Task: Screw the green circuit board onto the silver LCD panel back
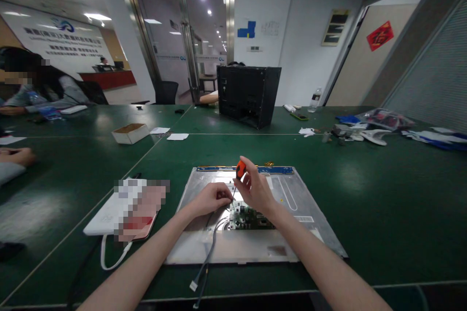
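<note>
orange-black screwdriver (240, 170): tilted, tip down | green circuit board (241, 217): flat on silver panel (251, 247)

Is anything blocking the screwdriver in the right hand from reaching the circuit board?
Nothing visible blocks it: the screwdriver in the right hand points down at the upper-left corner of the circuit board. The left hand is close beside the tip; whether it touches is unclear. Grey cables lie left of the board.
</note>
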Demonstrator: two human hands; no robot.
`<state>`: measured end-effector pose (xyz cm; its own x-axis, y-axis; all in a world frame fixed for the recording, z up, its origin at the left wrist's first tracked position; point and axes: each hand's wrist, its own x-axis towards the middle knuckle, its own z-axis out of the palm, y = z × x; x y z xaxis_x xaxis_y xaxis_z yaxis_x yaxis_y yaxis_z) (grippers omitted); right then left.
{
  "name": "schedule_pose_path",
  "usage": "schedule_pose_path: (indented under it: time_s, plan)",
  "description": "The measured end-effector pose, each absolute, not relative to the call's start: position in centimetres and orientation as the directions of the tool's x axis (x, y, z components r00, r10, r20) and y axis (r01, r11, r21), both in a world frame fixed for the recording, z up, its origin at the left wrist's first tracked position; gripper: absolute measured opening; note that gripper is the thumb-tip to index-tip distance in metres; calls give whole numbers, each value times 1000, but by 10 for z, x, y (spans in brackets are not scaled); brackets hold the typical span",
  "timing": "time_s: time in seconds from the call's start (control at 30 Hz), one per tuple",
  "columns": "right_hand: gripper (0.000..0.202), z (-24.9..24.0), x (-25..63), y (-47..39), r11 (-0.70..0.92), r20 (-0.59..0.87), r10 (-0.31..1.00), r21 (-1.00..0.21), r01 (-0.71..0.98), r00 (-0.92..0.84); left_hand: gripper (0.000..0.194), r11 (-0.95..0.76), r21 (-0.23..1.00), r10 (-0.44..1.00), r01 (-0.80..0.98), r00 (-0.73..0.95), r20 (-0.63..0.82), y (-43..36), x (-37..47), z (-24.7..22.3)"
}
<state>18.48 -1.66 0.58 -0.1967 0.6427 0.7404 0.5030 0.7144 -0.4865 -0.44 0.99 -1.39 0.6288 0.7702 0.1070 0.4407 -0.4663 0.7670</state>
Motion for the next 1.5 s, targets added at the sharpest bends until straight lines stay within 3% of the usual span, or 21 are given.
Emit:
schedule_pose_path:
  time_s: [0.57, 0.9, 1.3, 1.5]
  plan:
    - [71, 2, 189, -13, 672, 682, 703, -546, 501, -200, 8, -469, 761, 776, 448, 620, 114, 11, -4, -17]
    - [66, 1, 188, -13, 679, 710, 673, -484, 552, -205, 7, -464, 773, 769, 433, 629, 110, 13, -4, -18]
    - [73, 1, 188, -16, 684, 683, 697, -544, 486, -217, 8, -442, 782, 773, 439, 629, 84, 13, -4, -17]
    - [72, 0, 187, -15, 688, 698, 683, -517, 509, -215, 9, -438, 780, 771, 446, 632, 72, 13, -5, -15]
